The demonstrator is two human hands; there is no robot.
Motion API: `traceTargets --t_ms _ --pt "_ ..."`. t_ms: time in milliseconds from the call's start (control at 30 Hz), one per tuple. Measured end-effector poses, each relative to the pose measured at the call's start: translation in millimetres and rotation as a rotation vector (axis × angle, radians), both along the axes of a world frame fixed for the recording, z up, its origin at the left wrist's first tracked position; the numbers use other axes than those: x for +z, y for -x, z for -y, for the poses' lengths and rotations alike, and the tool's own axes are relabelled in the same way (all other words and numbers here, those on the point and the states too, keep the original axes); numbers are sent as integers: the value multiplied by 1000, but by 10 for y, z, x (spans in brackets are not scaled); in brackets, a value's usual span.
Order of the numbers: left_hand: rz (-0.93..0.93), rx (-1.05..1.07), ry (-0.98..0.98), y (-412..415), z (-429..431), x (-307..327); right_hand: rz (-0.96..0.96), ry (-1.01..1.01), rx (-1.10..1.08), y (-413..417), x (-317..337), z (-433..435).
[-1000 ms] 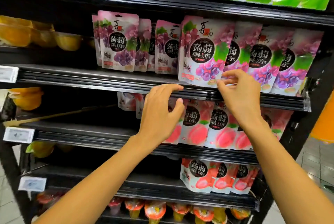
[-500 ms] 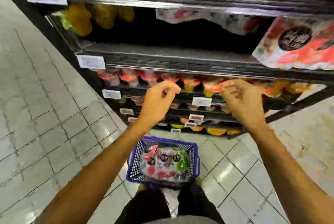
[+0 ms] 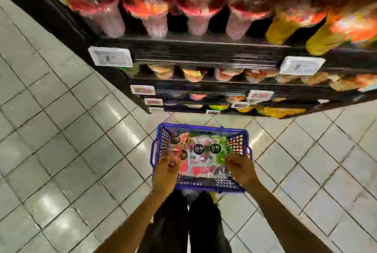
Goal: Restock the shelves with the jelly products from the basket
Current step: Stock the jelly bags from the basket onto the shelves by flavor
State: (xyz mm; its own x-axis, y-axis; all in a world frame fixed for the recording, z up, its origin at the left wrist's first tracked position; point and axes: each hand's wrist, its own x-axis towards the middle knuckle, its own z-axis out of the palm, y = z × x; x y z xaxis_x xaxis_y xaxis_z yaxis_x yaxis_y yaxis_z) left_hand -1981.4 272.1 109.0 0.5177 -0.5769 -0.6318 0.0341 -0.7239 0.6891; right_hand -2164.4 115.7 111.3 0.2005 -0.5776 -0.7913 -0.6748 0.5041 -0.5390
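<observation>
A blue plastic basket (image 3: 201,127) stands on the tiled floor in front of my feet. Several jelly pouches (image 3: 204,150) lie inside it, pink, red and green with round black labels. My left hand (image 3: 165,174) is down at the basket's left side, its fingertips at a red pouch. At the right side my right hand (image 3: 241,169) reaches in, fingertips against a green pouch. Motion blur hides whether either hand has closed on a pouch. The black shelf unit (image 3: 204,53) rises just beyond the basket.
Rows of jelly cups (image 3: 155,15) fill the lower shelves, blurred. White price tags (image 3: 111,57) (image 3: 302,65) stick out from the shelf edges. My dark trouser legs (image 3: 204,222) are right behind the basket. Grey floor tiles (image 3: 61,150) spread left and right.
My view swung down from the pouch shelves to the floor. Both hands dropped from the shelf edge into the basket.
</observation>
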Motion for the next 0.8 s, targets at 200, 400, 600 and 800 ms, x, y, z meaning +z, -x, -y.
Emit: traceTargets --t_ms 200,400,600,800 --pt "-6 87 -82 58 -165 -1368 -233 -14 29 52 -1348 -182" --pt "-31 115 -240 13 -147 -2624 -270 -59 221 120 -2561 -275" --pt "64 -88 -339 -113 36 -3552 -392 59 324 94 -3500 -319" --pt "364 -277 -206 -225 317 -4116 -400 138 209 -37 -4118 -305"
